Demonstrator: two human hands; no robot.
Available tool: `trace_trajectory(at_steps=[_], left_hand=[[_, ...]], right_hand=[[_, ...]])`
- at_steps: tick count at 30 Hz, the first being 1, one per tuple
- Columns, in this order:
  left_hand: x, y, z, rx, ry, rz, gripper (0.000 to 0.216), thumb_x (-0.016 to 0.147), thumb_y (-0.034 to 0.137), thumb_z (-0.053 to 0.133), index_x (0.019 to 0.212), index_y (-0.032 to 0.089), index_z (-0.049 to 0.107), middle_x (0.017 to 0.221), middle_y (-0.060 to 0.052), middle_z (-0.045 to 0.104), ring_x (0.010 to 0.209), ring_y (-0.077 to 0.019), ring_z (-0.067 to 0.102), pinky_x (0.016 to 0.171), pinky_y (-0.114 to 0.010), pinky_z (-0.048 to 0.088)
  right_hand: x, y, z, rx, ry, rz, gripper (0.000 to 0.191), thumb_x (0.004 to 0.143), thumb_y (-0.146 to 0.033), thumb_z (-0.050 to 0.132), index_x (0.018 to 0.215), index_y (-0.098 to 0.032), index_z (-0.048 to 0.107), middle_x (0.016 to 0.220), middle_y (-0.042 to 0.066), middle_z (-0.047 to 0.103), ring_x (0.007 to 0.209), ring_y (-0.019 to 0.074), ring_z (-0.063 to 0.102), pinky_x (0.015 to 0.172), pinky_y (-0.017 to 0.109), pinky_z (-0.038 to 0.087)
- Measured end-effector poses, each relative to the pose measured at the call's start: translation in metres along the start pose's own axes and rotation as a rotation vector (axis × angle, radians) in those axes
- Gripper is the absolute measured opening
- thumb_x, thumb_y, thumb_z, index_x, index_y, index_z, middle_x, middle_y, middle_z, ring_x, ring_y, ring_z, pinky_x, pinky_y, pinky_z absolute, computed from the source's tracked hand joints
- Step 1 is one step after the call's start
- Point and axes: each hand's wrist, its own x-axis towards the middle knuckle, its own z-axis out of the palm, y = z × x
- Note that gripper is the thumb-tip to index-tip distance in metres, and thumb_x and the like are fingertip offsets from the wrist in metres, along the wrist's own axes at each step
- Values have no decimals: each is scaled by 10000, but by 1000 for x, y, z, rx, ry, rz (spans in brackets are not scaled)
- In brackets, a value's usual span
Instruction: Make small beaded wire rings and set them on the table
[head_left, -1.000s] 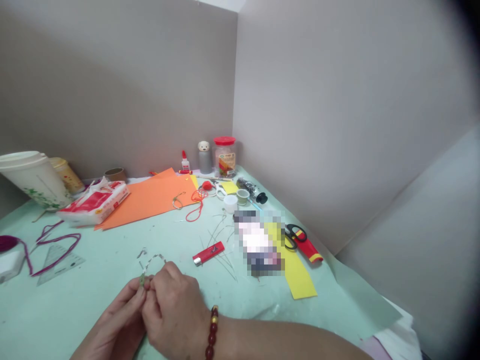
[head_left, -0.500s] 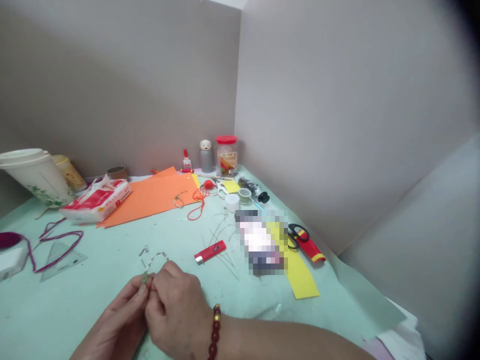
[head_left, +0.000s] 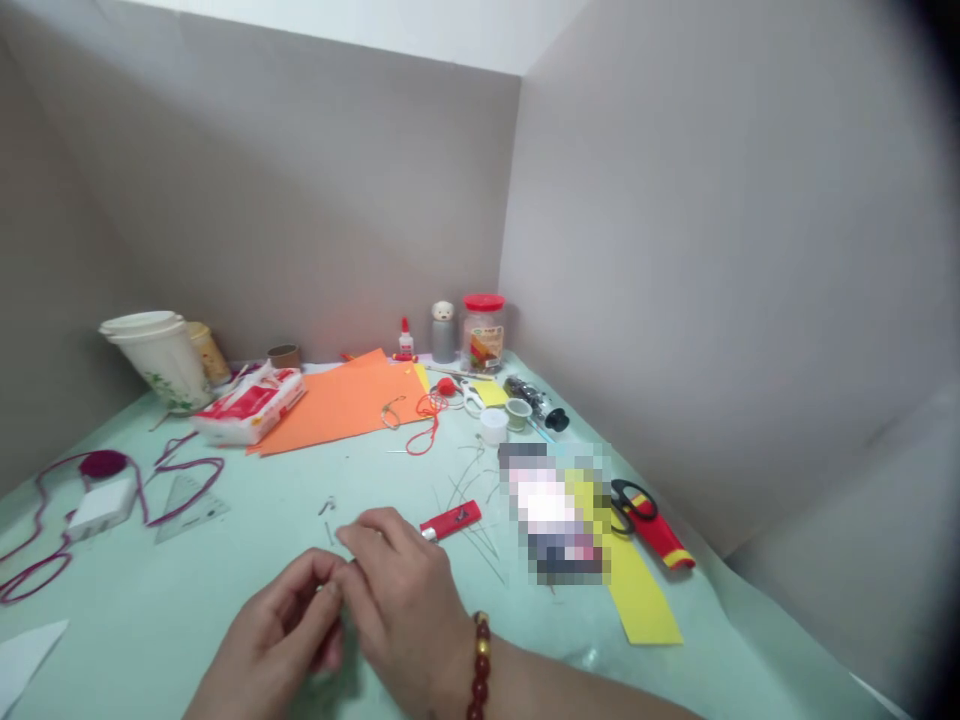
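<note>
Trailing across the far left of the green table cover [head_left: 135, 640], a ball of purple cord [head_left: 103, 463] lies behind a white block [head_left: 103, 508]; loops of the cord cross a clear triangular ruler [head_left: 196, 508]. Farther back, a leaf-patterned white cup [head_left: 161, 360] stands tilted near a red-and-white tissue packet [head_left: 251, 402]. The left hand [head_left: 289, 615], at the front, has its fingers curled in and its thumb near the index finger. Orange sheets [head_left: 345, 405] lie flat behind. Small dark scraps [head_left: 328, 507] rest just beyond the fingertips. The right hand [head_left: 409, 570], fingers bent, meets the left at the tips. Any object at this meeting point is hidden by the fingers; how tightly either pinch is closed, and on what, cannot be told. A red lighter [head_left: 452, 519] lies with its metal end just beside the right hand, whose wrist bears a dark red bead bracelet [head_left: 480, 668]. Thin wires [head_left: 486, 540] spread behind the lighter. Farther right, black-handled scissors [head_left: 636, 516] overlap a red tube [head_left: 661, 540].
</note>
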Motion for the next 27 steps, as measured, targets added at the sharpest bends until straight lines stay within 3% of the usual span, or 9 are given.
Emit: trace_trajectory(at_steps=[3, 7, 11, 15, 20, 27], left_hand=[[-1, 3, 8, 44, -43, 15, 320, 844, 499, 475, 723, 204, 509, 593, 26, 511, 556, -130, 455, 521, -221, 370], [1, 4, 6, 181, 26, 80, 264, 866, 410, 444, 710, 200, 470, 596, 50, 418, 570, -115, 372, 529, -216, 301], [2, 1, -1, 256, 32, 106, 230, 875, 350, 427, 704, 198, 448, 607, 58, 375, 592, -110, 323, 531, -220, 256], [3, 3, -4, 124, -61, 82, 225, 869, 365, 449, 724, 194, 457, 604, 66, 353, 571, -99, 302, 517, -224, 243], [4, 9, -7, -168, -224, -5, 219, 836, 381, 510, 736, 192, 462, 580, 62, 397, 511, -85, 335, 491, -229, 267], [3, 9, -5, -240, -195, -37, 195, 822, 340, 511, 701, 190, 479, 557, 57, 398, 485, -78, 306, 473, -237, 236]], right_hand=[[0, 6, 4, 18, -84, 105, 179, 894, -157, 435, 761, -182, 552, 781, 31, 579, 743, 159, 545, 664, 268, 425], [-2, 12, 10, 80, -204, 254, 142, 874, -130, 461, 761, -175, 533, 797, 31, 563, 726, 154, 523, 642, 264, 393], [0, 14, 8, 110, -310, 267, 173, 880, -117, 400, 749, -174, 497, 789, 31, 537, 711, 152, 499, 643, 275, 372], [10, 17, -3, 249, -410, 316, 164, 860, -145, 412, 712, -175, 477, 728, 11, 509, 680, 142, 481, 622, 269, 370], [22, 24, -15, 651, -629, 576, 144, 840, -259, 459, 721, -178, 468, 588, -48, 414, 509, 98, 428, 492, 230, 381], [23, 24, -16, 710, -617, 619, 180, 801, -315, 520, 689, -178, 485, 579, -44, 429, 495, 87, 425, 486, 224, 394]])
